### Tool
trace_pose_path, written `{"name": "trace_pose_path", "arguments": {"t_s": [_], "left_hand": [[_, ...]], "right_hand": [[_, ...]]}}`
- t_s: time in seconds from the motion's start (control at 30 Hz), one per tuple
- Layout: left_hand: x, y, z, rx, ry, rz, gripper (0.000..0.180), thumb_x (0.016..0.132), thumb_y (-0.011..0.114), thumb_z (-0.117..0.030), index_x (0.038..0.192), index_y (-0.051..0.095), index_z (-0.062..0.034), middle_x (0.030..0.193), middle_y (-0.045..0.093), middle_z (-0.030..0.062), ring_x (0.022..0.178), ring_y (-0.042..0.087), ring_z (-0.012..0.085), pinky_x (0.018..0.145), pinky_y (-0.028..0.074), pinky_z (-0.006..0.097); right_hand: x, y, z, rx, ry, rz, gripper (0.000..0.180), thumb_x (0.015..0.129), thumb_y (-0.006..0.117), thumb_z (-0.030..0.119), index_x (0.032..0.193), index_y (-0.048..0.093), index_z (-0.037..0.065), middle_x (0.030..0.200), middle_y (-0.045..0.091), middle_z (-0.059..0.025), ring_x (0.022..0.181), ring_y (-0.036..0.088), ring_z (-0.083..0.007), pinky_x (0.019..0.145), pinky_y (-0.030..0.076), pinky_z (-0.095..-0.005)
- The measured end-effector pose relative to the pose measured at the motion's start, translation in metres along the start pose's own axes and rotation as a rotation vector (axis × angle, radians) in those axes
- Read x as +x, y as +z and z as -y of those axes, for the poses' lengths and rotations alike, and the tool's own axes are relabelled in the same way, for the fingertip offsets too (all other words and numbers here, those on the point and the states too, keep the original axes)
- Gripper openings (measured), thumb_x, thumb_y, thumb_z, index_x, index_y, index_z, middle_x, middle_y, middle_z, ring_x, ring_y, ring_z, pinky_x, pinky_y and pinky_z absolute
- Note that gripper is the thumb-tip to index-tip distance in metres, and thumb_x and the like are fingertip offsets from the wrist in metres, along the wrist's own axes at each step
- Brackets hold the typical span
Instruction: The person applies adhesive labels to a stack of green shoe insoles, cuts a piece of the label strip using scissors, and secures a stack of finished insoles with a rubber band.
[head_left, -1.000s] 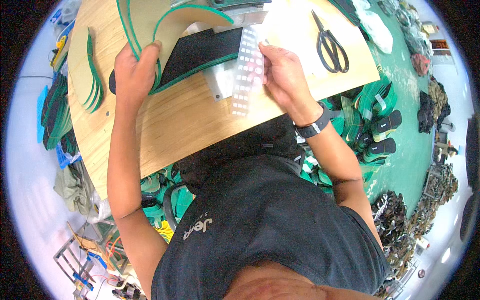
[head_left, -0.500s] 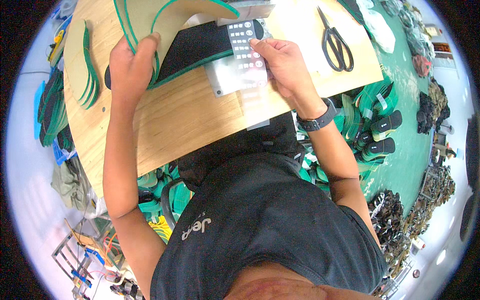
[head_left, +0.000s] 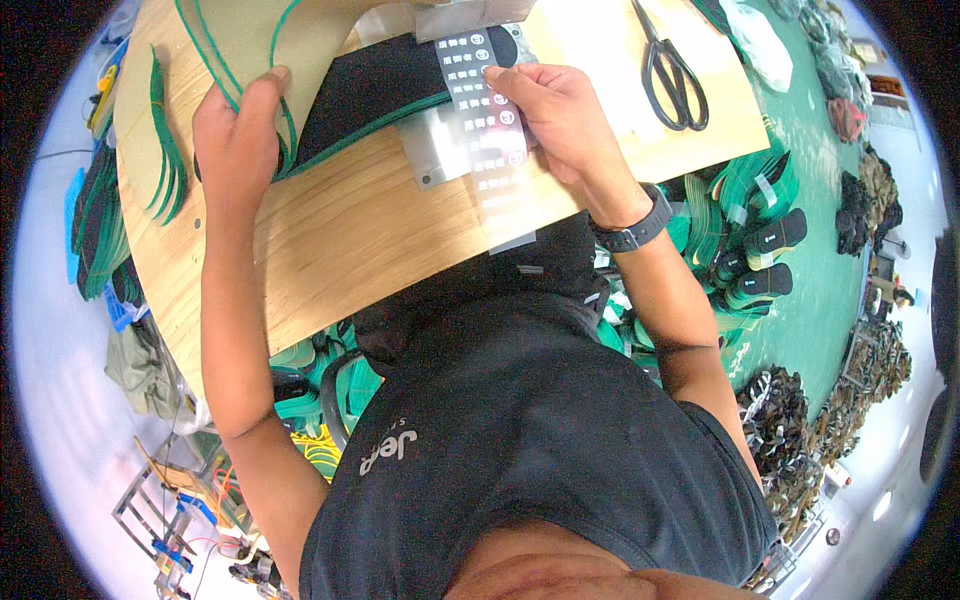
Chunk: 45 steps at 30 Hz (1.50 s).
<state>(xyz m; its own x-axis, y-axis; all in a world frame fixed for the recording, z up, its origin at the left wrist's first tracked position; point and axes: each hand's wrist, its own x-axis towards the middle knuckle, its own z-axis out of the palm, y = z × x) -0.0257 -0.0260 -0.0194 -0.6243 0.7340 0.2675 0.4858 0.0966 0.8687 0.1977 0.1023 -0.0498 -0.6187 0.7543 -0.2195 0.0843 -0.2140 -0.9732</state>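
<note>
Our L hand has its grip closed on green-edged beige pieces at the table's L side. Our R hand has its grip pinched on a clear label strip's edge; strip's over a metal plate & past table's near edge. Black piece btwn hands, scissors to R.

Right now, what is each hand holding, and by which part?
The left hand grips the beige, green-edged pieces by their near end. The right hand pinches the clear printed strip by its right edge, partway along.
</note>
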Motion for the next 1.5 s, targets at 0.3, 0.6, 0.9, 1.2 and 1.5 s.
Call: {"name": "trace_pose_path", "arguments": {"t_s": [0.3, 0.6, 0.9, 1.2, 1.5], "left_hand": [[-0.002, -0.001, 0.001, 0.134, -0.069, 0.172, 0.028, 0.081, 0.060, -0.025, 0.096, 0.062, -0.0009, 0.074, 0.060, 0.0053, 0.070, 0.053, 0.0135, 0.069, 0.044, 0.027], [-0.004, 0.020, -0.014, 0.464, 0.383, 0.332, 0.047, 0.067, 0.076, -0.028, 0.105, 0.059, -0.0052, 0.092, 0.064, 0.0151, 0.084, 0.061, 0.0316, 0.078, 0.047, 0.038], [-0.005, 0.012, -0.011, 0.440, 0.184, 0.313, 0.036, 0.073, 0.069, -0.029, 0.095, 0.060, -0.0018, 0.082, 0.063, 0.0178, 0.076, 0.060, 0.0343, 0.071, 0.047, 0.039], [0.001, -0.002, 0.002, 0.074, 0.005, 0.025, 0.024, 0.080, 0.059, -0.023, 0.082, 0.064, 0.0014, 0.071, 0.061, 0.0028, 0.066, 0.052, 0.0119, 0.065, 0.043, 0.026], [0.003, -0.002, 0.003, -0.086, 0.030, 0.007, 0.023, 0.081, 0.059, -0.020, 0.083, 0.064, 0.0015, 0.073, 0.061, 0.0019, 0.069, 0.053, 0.0105, 0.067, 0.042, 0.025]], "right_hand": [[-0.001, 0.003, -0.002, -0.059, -0.039, -0.037, 0.031, 0.090, 0.055, 0.023, 0.069, 0.060, 0.000, 0.055, 0.059, -0.0042, 0.041, 0.050, -0.0078, 0.038, 0.039, -0.0208], [-0.011, 0.000, 0.010, -0.032, -0.002, 0.049, 0.023, 0.089, 0.058, 0.019, 0.075, 0.062, 0.001, 0.059, 0.057, 0.0009, 0.048, 0.048, -0.0029, 0.043, 0.037, -0.0186], [-0.022, -0.018, 0.003, 0.350, -0.070, -0.290, 0.021, 0.086, 0.056, 0.016, 0.071, 0.061, 0.002, 0.061, 0.055, 0.0009, 0.051, 0.048, -0.0064, 0.046, 0.035, -0.0192], [-0.011, -0.002, 0.003, 0.242, 0.021, -0.055, 0.018, 0.088, 0.056, 0.012, 0.080, 0.059, -0.004, 0.067, 0.060, -0.0069, 0.050, 0.056, -0.0110, 0.045, 0.046, -0.0215], [-0.010, 0.004, 0.000, 0.072, -0.016, -0.045, 0.029, 0.089, 0.053, 0.019, 0.071, 0.060, -0.002, 0.058, 0.060, -0.0086, 0.043, 0.056, -0.0121, 0.039, 0.042, -0.0229]]}}
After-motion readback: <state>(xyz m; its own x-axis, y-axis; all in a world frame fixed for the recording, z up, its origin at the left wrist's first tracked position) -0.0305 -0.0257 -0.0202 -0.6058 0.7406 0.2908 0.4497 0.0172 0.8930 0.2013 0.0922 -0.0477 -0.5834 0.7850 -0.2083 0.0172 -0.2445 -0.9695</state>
